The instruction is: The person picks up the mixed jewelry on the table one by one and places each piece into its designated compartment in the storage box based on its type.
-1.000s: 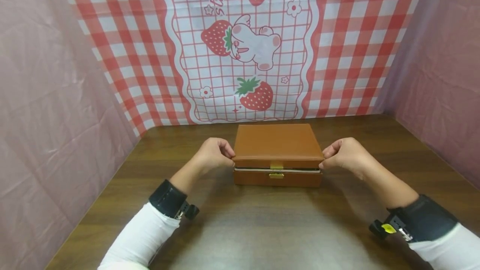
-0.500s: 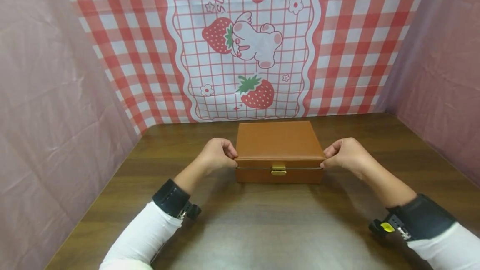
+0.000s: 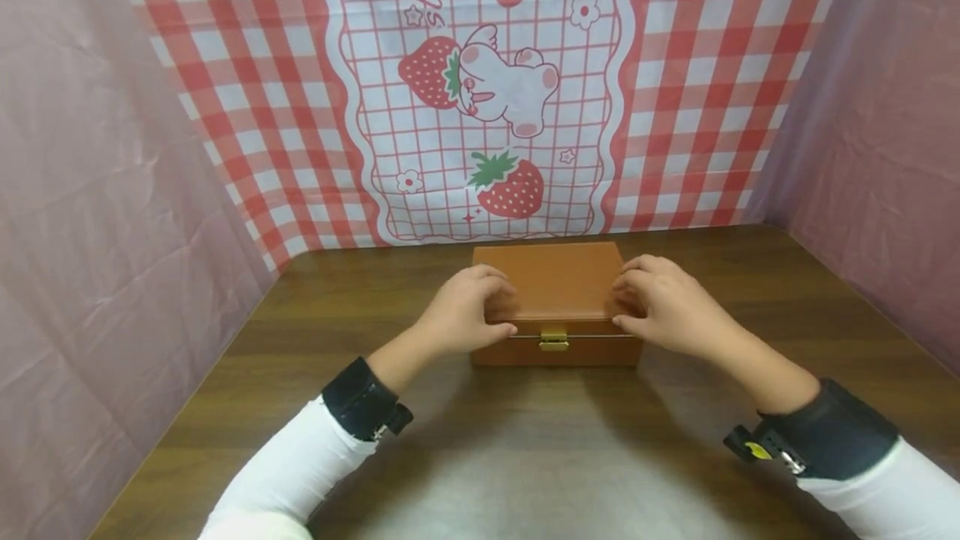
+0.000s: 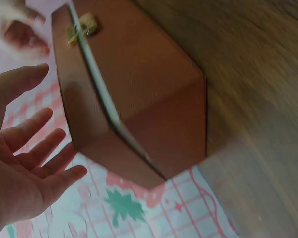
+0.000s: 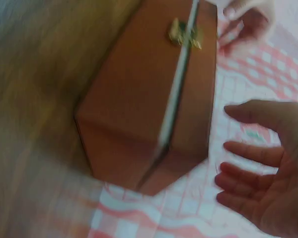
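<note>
A brown leather-look box (image 3: 555, 282) with a gold clasp (image 3: 554, 339) on its front stands on the wooden table, lid down. A thin pale line runs along the seam between lid and base, also visible in both wrist views. My left hand (image 3: 468, 311) hovers over the box's front left part, thumb and fingers spread apart. On the other side, my right hand (image 3: 667, 302) is held over the front right part in a similar way. In the wrist views, the left fingers (image 4: 49, 134) and right fingers (image 5: 253, 148) hold nothing and appear apart from the lid.
The dark wooden table (image 3: 360, 298) extends around the box on all sides. Behind it hangs a red-and-white checked cloth (image 3: 697, 107) with strawberry prints. Pinkish curtains (image 3: 97, 232) flank the table on both sides. Each wrist wears a black band with a small camera.
The lid has come down onto the base, narrowing the front gap to a thin line. Both hands have let go of the lid's front corners and moved inward over the box.
</note>
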`<state>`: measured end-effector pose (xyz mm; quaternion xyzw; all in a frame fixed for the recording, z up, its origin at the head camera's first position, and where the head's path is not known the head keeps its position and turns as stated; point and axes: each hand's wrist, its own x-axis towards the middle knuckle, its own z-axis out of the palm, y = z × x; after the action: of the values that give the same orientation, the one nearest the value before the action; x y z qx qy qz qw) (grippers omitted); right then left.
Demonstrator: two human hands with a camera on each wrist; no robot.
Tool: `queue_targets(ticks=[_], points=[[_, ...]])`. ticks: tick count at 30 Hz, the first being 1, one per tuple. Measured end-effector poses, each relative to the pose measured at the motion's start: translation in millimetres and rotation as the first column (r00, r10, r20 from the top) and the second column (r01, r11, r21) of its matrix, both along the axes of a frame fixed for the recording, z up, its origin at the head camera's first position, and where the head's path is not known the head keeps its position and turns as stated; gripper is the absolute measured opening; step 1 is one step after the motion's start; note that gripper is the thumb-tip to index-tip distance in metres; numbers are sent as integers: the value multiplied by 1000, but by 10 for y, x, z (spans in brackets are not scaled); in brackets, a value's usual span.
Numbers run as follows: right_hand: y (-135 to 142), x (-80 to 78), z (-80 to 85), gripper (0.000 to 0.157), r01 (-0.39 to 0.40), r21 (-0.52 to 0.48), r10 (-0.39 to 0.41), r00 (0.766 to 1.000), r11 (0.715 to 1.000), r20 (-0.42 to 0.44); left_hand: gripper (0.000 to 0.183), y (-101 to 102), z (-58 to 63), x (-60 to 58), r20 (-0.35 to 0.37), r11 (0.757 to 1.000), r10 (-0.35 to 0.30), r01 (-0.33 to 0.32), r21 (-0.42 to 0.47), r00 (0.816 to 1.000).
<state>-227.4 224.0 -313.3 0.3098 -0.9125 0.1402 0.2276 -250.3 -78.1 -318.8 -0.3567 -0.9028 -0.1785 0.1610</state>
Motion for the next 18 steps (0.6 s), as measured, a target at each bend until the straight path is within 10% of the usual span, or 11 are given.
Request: queue_targets(ticks=[8,18], points=[[-395,-47,-231,52,-139,101,144,989,985,-36,55,331,-67,21,-115,948,-27,-11,-317,993],[-510,-86,-295,44,-115,111,124,989,987,-81,42,419,-66,31,-242,917,-6,-91,-388,970]])
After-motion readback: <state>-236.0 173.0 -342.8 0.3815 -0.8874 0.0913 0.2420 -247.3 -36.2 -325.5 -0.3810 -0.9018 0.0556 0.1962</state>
